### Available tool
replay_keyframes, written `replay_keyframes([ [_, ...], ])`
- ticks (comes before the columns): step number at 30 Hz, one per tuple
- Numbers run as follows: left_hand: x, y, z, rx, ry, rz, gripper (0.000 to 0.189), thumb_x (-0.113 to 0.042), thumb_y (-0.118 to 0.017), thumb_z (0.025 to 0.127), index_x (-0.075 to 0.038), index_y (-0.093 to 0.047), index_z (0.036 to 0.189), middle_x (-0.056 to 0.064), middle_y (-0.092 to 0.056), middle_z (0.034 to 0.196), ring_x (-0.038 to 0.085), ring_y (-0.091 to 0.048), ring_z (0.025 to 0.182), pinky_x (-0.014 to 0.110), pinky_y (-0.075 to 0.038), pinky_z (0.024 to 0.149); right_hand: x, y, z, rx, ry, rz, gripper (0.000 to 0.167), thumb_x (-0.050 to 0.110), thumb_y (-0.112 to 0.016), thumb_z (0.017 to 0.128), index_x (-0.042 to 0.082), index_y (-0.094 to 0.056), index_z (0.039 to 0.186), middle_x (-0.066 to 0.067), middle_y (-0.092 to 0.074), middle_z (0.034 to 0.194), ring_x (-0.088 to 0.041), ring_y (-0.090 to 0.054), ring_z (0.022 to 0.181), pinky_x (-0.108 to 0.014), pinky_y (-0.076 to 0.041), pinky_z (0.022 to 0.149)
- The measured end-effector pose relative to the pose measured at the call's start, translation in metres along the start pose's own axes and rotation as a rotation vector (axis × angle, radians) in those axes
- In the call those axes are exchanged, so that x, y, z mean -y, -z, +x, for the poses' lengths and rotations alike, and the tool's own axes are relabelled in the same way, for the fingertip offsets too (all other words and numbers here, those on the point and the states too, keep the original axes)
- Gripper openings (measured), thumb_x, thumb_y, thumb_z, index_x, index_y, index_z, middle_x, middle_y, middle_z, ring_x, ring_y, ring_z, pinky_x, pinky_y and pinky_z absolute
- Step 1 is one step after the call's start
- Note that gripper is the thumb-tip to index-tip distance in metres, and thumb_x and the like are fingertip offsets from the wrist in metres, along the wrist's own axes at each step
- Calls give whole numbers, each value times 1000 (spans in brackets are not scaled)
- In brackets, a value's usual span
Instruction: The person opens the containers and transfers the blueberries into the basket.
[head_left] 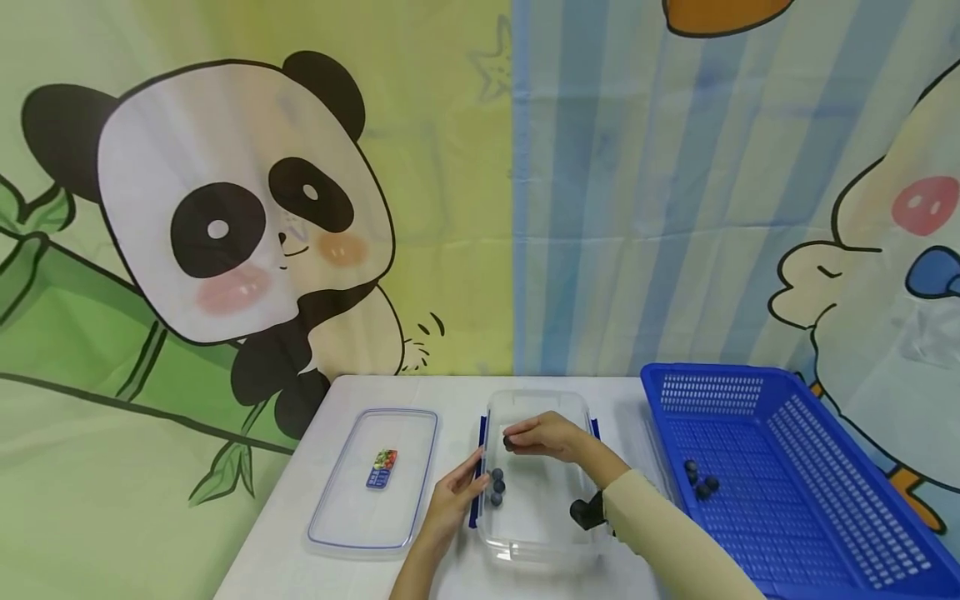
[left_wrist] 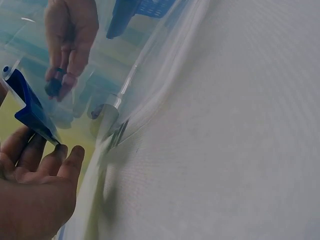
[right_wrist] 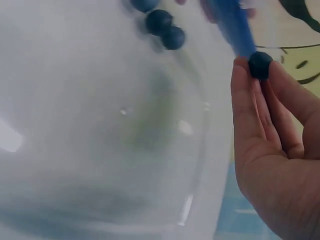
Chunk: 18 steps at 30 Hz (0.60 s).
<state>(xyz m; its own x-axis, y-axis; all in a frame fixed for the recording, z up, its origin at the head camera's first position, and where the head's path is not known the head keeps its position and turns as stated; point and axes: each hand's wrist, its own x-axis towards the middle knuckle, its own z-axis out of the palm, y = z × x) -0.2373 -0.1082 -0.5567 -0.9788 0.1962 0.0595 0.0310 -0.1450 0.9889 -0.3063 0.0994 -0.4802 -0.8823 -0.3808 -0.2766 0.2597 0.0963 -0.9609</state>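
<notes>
My right hand (head_left: 551, 437) pinches a blueberry (right_wrist: 260, 65) between fingertips and thumb, over the left part of a clear plastic box (head_left: 540, 533). Three more blueberries (head_left: 498, 486) lie inside along the box's left wall. Against that wall rests my left hand (head_left: 452, 498), its fingers loosely extended and touching the dark blue side latch (left_wrist: 32, 112), which hangs outward. The left wrist view shows the right hand and its berry through the clear plastic.
A clear lid (head_left: 352, 521) with a blue rim and a printed label (head_left: 382, 469) lies left of the box. On the right stands a blue basket (head_left: 795, 500) with several blueberries (head_left: 702, 485) in it. A patterned curtain (head_left: 585, 208) hangs behind the white table (head_left: 262, 567).
</notes>
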Motion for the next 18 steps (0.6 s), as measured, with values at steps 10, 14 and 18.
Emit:
replay_keyframes([
  [10,1,-3,-2,-12,30,3,52,-17,-65,86,-13,-47,135,6,-36,144,24,-28,133,25,-25,105,32,57,-43,153,80,4,36,0,-56,89,-13,-51,123,-18,-61,113,-25,-61,103,-41,-45,94],
  [14,1,-2,-3,-11,32,-3,54,-18,-66,85,-14,-46,135,5,-35,144,23,-28,133,24,-25,105,43,97,-71,168,123,-10,35,-1,-53,91,-13,-49,124,-18,-60,116,-25,-59,106,-39,-45,95],
  [18,0,0,-1,-10,18,-21,54,-16,-65,86,-10,-45,136,3,-36,143,22,-29,133,22,-26,104,50,141,-101,133,132,-58,37,3,-52,93,-11,-48,126,-19,-57,121,-23,-58,108,-41,-43,97],
])
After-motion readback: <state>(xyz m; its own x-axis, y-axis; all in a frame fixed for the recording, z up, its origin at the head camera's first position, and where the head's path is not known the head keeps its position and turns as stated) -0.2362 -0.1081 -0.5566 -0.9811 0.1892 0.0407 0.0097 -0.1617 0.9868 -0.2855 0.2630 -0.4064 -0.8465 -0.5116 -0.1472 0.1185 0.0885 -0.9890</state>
